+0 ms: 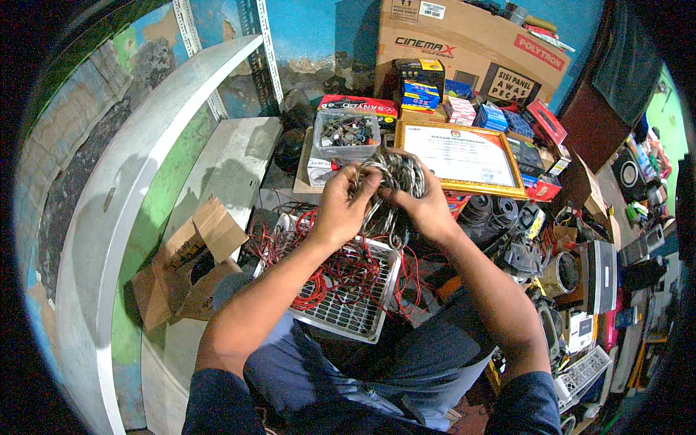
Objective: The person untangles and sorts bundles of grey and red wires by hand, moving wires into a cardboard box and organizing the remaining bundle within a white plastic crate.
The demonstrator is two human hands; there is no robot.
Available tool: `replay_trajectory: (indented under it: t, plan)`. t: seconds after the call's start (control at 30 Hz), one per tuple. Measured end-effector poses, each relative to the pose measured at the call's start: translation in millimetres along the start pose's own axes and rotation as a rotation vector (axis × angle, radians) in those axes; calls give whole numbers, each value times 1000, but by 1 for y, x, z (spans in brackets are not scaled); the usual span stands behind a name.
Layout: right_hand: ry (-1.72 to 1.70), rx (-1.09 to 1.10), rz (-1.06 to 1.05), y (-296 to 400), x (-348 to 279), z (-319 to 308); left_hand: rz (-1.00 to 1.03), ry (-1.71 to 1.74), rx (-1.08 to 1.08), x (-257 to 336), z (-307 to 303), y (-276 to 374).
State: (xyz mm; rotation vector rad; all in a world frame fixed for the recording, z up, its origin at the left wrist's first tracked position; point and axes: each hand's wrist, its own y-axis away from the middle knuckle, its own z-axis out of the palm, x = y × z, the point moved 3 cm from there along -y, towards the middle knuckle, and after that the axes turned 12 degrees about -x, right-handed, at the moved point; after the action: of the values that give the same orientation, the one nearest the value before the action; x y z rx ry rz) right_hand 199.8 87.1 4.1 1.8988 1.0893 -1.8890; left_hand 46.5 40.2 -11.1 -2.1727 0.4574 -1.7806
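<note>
Between my two hands is a bundle of twisted black-and-white cable (389,174), raised above a white plastic crate. My left hand (348,201) grips its left side, thumb on top. My right hand (427,198) holds the right side with the thumb pressed toward the middle. A loop of the cable dangles below the bundle. Under it, the white slatted crate (375,321) sits in front of my knees. Tangled red wires (321,288) lie in the crate and spill over its edges. My fingertips behind the bundle are partly hidden.
Ahead stand a clear tub of small parts (348,133), a gold-framed certificate (462,155) and several small boxes. A large cardboard carton (478,49) leans on the blue wall. At left are a white shelf (130,179) and an opened cardboard box (187,266). Clutter fills the right side.
</note>
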Motion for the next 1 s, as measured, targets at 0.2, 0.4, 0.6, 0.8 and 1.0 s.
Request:
replay_trajectory:
  t: [0.2,0.4,0.6,0.8,1.0]
  plan:
    - [-151,-99,35,4,-2,17,-20,8,142,5,-5,-3]
    - [-161,-32,55,5,2,23,-153,415,150,-1,2,-1]
    - [-23,66,-61,0,-2,18,-235,447,29,-3,-2,-2]
    - [44,205,-73,-1,7,0,-286,323,-267,-1,-3,-3]
    - [10,287,-38,-5,12,-9,-343,654,-398,-13,-7,-2]
